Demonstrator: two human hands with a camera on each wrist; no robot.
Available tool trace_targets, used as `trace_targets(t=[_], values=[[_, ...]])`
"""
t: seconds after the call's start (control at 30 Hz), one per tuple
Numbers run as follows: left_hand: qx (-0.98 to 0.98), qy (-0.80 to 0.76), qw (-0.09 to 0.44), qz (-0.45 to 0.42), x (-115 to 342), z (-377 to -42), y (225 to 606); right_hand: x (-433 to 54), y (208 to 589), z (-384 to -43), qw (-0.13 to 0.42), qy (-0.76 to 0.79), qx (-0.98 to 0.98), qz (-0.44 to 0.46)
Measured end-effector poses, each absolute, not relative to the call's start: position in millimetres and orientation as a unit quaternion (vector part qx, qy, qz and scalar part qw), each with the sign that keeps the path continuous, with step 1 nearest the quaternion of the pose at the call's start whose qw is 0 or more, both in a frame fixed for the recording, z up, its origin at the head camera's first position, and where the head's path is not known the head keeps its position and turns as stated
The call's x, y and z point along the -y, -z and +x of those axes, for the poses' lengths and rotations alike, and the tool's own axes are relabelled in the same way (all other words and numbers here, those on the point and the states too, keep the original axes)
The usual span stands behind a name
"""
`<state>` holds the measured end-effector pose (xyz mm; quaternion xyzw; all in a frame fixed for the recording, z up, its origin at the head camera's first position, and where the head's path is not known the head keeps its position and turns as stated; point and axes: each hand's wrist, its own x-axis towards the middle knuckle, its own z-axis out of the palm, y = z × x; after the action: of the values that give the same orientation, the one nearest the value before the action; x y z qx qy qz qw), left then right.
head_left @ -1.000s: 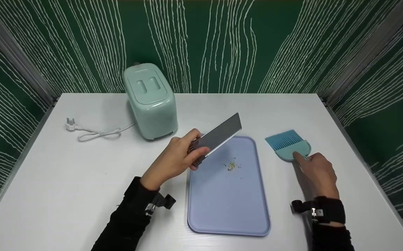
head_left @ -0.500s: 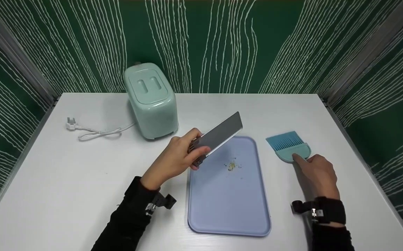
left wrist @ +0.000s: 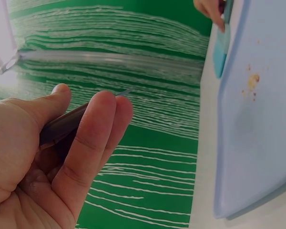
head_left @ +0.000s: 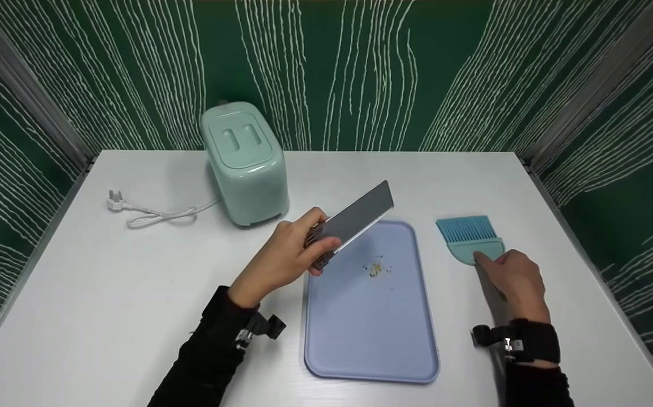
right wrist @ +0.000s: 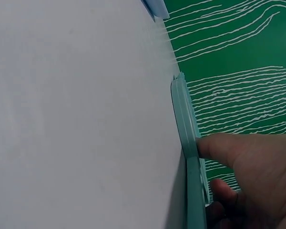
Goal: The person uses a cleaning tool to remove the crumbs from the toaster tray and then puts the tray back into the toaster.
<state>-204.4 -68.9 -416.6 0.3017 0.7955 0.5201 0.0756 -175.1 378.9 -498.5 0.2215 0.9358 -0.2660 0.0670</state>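
My left hand (head_left: 287, 257) grips a flat grey rectangular plate (head_left: 355, 217) with shiny edges. It is tilted above the far left part of a lavender tray (head_left: 371, 328); its near end is partly hidden by my fingers. In the left wrist view the plate (left wrist: 64, 124) appears nearly edge-on between thumb and fingers. Yellow-brown crumbs (head_left: 375, 269) lie on the tray. To the right of the tray, my right hand (head_left: 516, 282) pinches a small teal brush (head_left: 476, 250) with blue bristles, thumb on its body. In the right wrist view the brush (right wrist: 183, 114) is seen from its side.
A mint-green toaster (head_left: 247, 169) stands at the back left of the white table (head_left: 106, 316). Its white cord and plug (head_left: 157, 215) lie to its left. Green walls with white streaks (head_left: 326, 73) enclose the back and sides.
The brush has turned in my right hand: its bristles, pointing up and left before, now point more straight away from me. My left hand and the plate have hardly moved.
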Motion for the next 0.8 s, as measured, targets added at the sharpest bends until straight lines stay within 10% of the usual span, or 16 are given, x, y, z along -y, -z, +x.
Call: trace_targets(t=[0.8], values=[[-0.768,-0.576,0.038,0.278,61,-204,417,-360,483,-180,0.000,0.299,-0.931,0.208]])
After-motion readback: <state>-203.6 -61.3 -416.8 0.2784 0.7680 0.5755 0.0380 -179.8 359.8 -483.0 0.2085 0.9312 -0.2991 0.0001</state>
